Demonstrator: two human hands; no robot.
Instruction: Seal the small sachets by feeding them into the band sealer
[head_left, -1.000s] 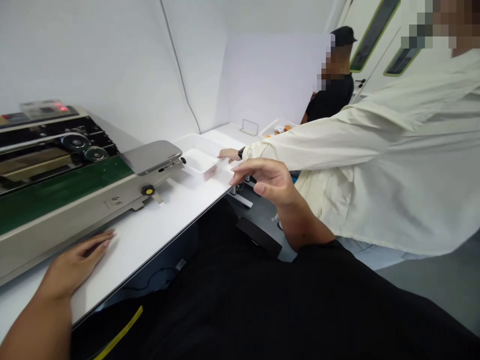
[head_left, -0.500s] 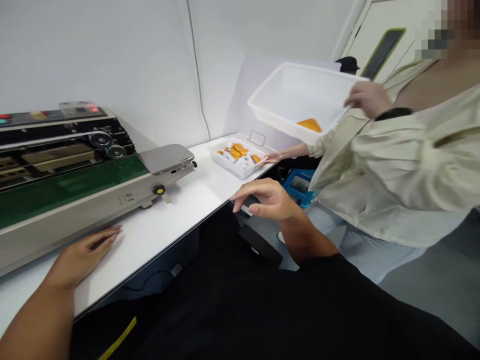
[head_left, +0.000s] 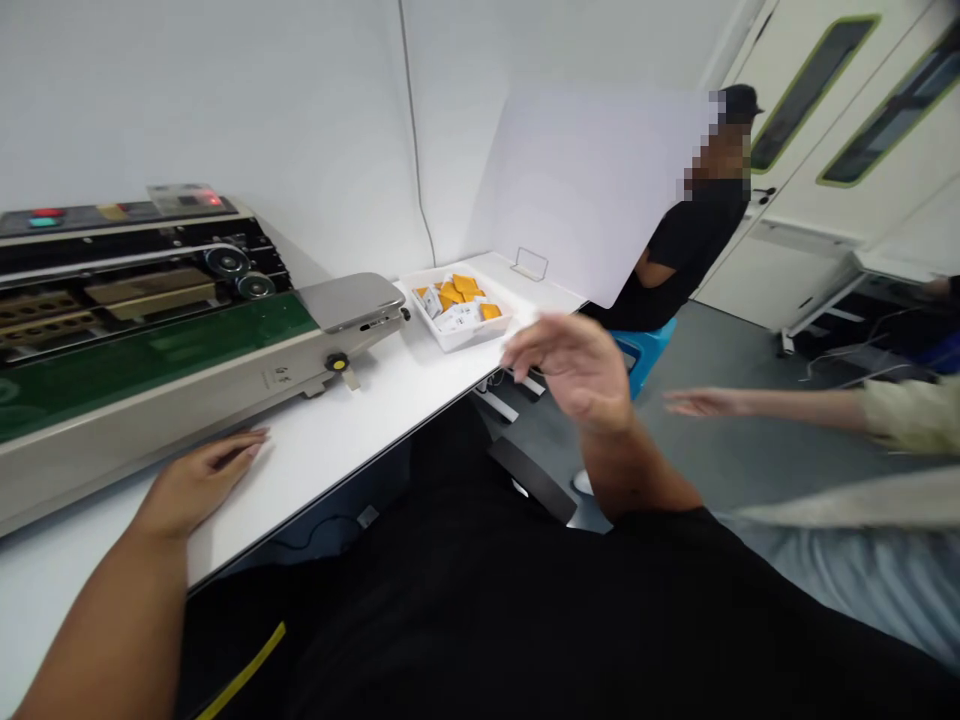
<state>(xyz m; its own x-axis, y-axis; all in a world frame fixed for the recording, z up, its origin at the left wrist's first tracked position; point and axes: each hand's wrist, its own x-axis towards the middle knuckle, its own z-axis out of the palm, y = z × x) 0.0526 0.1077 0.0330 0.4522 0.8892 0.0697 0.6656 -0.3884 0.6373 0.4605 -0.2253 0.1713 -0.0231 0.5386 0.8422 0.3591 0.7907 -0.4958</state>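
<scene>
My left hand (head_left: pixel 202 482) rests on the white table (head_left: pixel 360 430), fingers stretched out and nothing in it, in front of the sealing machine (head_left: pixel 247 365) with its green belt. Raised off the table's front edge is my right hand (head_left: pixel 574 365), slightly blurred, its fingers apart and loosely bent, holding nothing. Just beyond it on the table stands a white plastic bin (head_left: pixel 457 340) of small orange and white packets (head_left: pixel 465 290). The right hand's fingertips come near the bin's near corner without visibly gripping it.
A co-worker's blurred arm (head_left: pixel 780 402) reaches in from the right. Another person in black (head_left: pixel 694 240) sits on a blue stool (head_left: pixel 654 350) behind a white partition (head_left: pixel 570 190). A small wire stand (head_left: pixel 530 264) is behind the bin. White doors (head_left: pixel 802 200) are at the back right.
The co-worker has let go of the packet bin and moved right, and the large white tub they held has left the view. My right hand has lifted and turned toward the bin. The view has shifted.
</scene>
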